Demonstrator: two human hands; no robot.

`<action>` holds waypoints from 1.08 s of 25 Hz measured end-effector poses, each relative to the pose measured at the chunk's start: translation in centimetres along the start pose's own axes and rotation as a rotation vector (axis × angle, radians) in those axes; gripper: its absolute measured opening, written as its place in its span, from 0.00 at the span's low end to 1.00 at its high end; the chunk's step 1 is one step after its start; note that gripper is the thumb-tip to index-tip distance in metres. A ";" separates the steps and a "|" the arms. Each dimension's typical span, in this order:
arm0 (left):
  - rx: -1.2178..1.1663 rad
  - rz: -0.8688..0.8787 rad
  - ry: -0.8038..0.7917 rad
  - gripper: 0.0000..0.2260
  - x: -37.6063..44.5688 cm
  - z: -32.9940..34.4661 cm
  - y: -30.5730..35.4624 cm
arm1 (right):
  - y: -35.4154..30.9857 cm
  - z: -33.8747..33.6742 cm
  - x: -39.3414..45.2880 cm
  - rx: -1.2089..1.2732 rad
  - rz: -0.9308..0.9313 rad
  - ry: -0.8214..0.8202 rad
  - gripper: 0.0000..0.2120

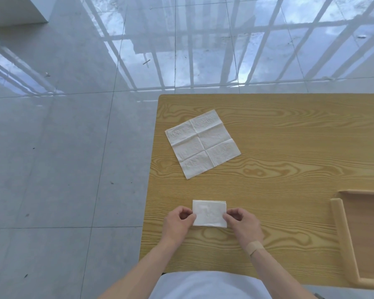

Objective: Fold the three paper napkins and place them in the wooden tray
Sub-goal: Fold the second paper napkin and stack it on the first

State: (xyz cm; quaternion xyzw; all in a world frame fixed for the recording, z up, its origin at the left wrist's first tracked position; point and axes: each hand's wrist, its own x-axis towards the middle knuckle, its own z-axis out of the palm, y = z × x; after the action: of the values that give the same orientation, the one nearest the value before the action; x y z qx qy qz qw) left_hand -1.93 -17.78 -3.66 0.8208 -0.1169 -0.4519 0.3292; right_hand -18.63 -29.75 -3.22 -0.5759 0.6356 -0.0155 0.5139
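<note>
Pinching at both ends, a folded napkin [209,213] is being held flat on the table [279,169], low in the frame and just left of centre. The left hand [177,223] is closed on the napkin's left edge, thumb and fingertips brought together over the paper. The right hand [243,223] is clamped the same way on the right edge, fingers curled in, thumb pressed to the paper. A small white rectangle is what shows between the two hands, with layered edges visible along its top and right side. A tan adhesive bandage [254,248] is seen across the right wrist. Both forearms are bare and run down to the bottom edge of the frame, where a pale blue garment [207,285] is caught in view.

Further up the table, above the hands and a touch to the left, a second napkin [202,143] is laid open and flat, turned at an angle, its crease lines dividing it into panels. It is well apart from the folded one and untouched by either hand.

At the lower right of the frame, the wooden tray [341,238] is set on the table, cut off by the right edge; only its left rim, its far rim and part of its floor are seen. No napkin can be made out in the part of it that shows. A third napkin cannot be found in view.

Beyond the table's left and far edges, glossy grey floor tiles [63,147] are spread across the left and top of the frame, with bright window-bar reflections laid over them.
</note>
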 end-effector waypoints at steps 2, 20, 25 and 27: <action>-0.010 -0.003 0.001 0.02 0.0 -0.1 -0.1 | -0.1 0.0 -0.1 -0.003 0.003 -0.001 0.03; 0.051 0.009 0.004 0.03 0.3 -0.1 0.2 | -0.9 -0.3 -0.4 -0.025 0.052 0.008 0.04; 0.071 0.003 -0.006 0.05 0.5 -0.2 0.3 | -1.0 -0.2 -0.1 -0.042 0.056 0.023 0.04; 0.090 0.007 0.001 0.05 0.5 -0.1 0.4 | -1.0 -0.1 -0.1 -0.052 0.055 0.031 0.05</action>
State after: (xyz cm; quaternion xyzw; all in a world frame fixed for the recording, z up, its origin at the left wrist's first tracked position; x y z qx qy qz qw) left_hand -1.51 -18.23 -3.69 0.8346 -0.1398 -0.4446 0.2937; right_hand -17.99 -30.05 -2.46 -0.5710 0.6595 0.0063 0.4889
